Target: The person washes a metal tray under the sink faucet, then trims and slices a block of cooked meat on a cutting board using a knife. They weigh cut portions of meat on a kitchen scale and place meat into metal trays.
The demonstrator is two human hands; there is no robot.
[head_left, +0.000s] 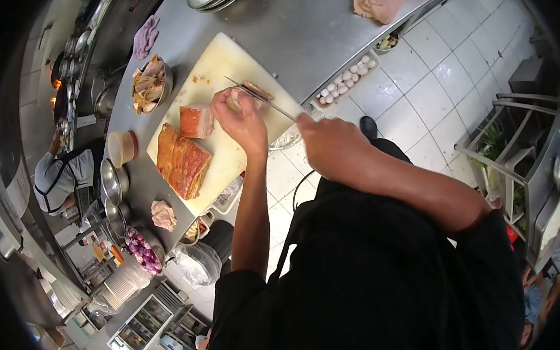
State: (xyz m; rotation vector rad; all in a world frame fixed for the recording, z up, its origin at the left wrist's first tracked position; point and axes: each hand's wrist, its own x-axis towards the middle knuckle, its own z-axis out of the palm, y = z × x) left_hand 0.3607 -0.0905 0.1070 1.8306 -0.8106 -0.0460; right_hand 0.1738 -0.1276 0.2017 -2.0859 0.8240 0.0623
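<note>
My right hand (332, 146) is wrapped round the handle of a knife (268, 103). Its blade lies over the cutting board (226, 58), between a piece of pork belly (234, 101) and a cut slice (258, 90) on the far side. Curled fingers of my left hand (243, 123) grip that piece close to the blade; they partly hide it. Beside my left hand sits a smaller block of crisp-skinned pork belly (196, 121). A larger browned slab of pork (182, 162) lies nearer the board's left corner.
A bowl of meat pieces (148, 86), a lidded tub (122, 148), metal bowls (114, 182) and a bowl of purple onions (143, 250) line the steel counter (275, 29). Eggs (345, 82) sit in a tray beside it. Another person (71, 180) stands near the stoves.
</note>
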